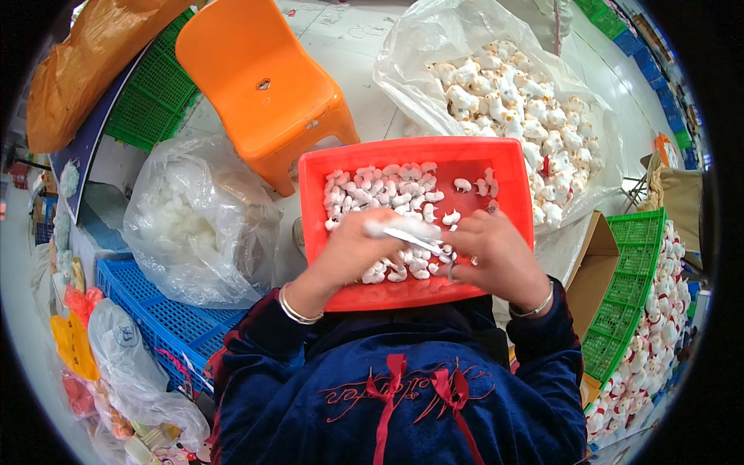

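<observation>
A red plastic tub [416,147] rests on my lap, holding many small white stuffed fabric pieces [380,186]. Over its middle, my left hand [349,248] is closed round a tuft of white fluffy stuffing [407,225]. A slim silver tool [415,242], tweezers-like, slants from below that tuft toward my right fingers; which hand bears it is not plain. My right hand [492,252] has its fingers curled at the tool's tip, and what they pinch is hidden. A few loose white pieces [462,185] lie at the tub's right side.
An orange chair [263,85] stands beyond the tub. Left are a clear bag of stuffing [194,225] and a blue crate [167,310]. A large clear bag of white plush figures [519,108] lies far right. A green crate [628,271] and cardboard box [593,256] stand right.
</observation>
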A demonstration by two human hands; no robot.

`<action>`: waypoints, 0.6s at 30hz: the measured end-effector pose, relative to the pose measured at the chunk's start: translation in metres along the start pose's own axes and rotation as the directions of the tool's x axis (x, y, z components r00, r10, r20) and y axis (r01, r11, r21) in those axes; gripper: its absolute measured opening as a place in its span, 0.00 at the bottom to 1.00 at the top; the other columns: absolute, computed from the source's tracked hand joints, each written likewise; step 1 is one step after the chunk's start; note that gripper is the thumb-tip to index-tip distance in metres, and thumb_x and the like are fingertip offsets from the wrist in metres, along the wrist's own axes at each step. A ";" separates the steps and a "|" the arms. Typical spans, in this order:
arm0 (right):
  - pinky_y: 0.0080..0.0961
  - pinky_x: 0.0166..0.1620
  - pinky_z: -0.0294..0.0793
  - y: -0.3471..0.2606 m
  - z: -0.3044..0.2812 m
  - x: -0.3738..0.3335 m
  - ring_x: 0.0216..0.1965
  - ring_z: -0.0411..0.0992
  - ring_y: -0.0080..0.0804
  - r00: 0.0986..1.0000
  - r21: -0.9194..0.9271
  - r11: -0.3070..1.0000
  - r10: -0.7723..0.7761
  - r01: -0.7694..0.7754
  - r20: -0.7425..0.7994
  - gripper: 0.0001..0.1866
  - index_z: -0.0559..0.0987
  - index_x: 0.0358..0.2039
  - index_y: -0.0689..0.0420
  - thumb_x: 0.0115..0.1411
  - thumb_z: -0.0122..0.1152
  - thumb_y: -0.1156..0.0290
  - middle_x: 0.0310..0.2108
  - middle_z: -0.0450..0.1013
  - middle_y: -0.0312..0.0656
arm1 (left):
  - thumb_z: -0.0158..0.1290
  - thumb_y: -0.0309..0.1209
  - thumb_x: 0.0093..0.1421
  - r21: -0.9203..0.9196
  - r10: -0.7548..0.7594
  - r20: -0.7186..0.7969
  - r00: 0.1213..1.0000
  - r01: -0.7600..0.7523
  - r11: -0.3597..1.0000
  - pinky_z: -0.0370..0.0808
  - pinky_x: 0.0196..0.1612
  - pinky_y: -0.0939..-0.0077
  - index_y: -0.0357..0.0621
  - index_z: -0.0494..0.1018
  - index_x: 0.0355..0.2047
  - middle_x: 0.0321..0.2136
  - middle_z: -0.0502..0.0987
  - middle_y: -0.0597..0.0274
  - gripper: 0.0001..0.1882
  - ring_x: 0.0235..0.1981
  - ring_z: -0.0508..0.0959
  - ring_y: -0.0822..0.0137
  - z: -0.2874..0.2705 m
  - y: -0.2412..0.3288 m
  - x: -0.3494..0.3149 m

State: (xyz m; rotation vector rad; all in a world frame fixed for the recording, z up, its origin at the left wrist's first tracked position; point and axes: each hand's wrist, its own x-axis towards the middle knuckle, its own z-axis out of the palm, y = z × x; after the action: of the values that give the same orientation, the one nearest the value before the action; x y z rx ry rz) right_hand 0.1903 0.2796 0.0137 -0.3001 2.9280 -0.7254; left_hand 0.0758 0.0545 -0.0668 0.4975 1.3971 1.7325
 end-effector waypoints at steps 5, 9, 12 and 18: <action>0.38 0.39 0.68 0.024 -0.008 -0.018 0.35 0.73 0.41 0.988 0.061 0.988 0.145 -0.143 -0.043 0.18 0.84 0.39 0.54 0.45 0.74 0.68 0.29 0.74 0.38 | 0.57 0.26 0.68 -0.015 -0.072 -0.138 0.988 0.071 0.997 0.76 0.33 0.84 0.36 0.80 0.47 0.35 0.82 0.66 0.10 0.30 0.78 0.80 -0.022 0.003 -0.007; 0.37 0.39 0.67 0.015 -0.006 -0.018 0.37 0.73 0.41 0.996 0.026 0.996 0.082 -0.081 -0.031 0.18 0.84 0.39 0.54 0.45 0.72 0.69 0.29 0.74 0.38 | 0.56 0.25 0.68 0.000 -0.042 -0.139 0.989 0.043 0.999 0.78 0.36 0.83 0.34 0.79 0.49 0.38 0.83 0.59 0.12 0.30 0.79 0.77 -0.019 0.004 -0.004; 0.38 0.40 0.68 0.012 -0.006 -0.014 0.37 0.73 0.41 0.997 -0.014 0.997 0.074 -0.074 0.003 0.17 0.84 0.38 0.55 0.45 0.72 0.69 0.28 0.73 0.39 | 0.56 0.25 0.68 -0.043 -0.042 -0.123 0.992 0.037 0.998 0.78 0.34 0.84 0.34 0.79 0.49 0.38 0.83 0.60 0.11 0.30 0.79 0.77 -0.018 0.008 -0.004; 0.40 0.41 0.70 0.010 0.000 -0.009 0.37 0.73 0.43 0.997 0.018 0.997 0.067 -0.068 0.045 0.17 0.84 0.38 0.56 0.46 0.74 0.67 0.28 0.74 0.41 | 0.57 0.26 0.68 0.024 -0.080 -0.066 0.995 0.082 0.996 0.77 0.32 0.84 0.34 0.80 0.47 0.34 0.83 0.62 0.10 0.29 0.79 0.79 -0.008 0.005 -0.003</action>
State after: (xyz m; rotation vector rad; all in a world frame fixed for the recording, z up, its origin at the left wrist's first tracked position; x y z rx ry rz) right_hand 0.1974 0.2902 0.0095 -0.2110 2.8716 -0.7282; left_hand 0.0700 0.0471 -0.0638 0.3966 1.4679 1.6800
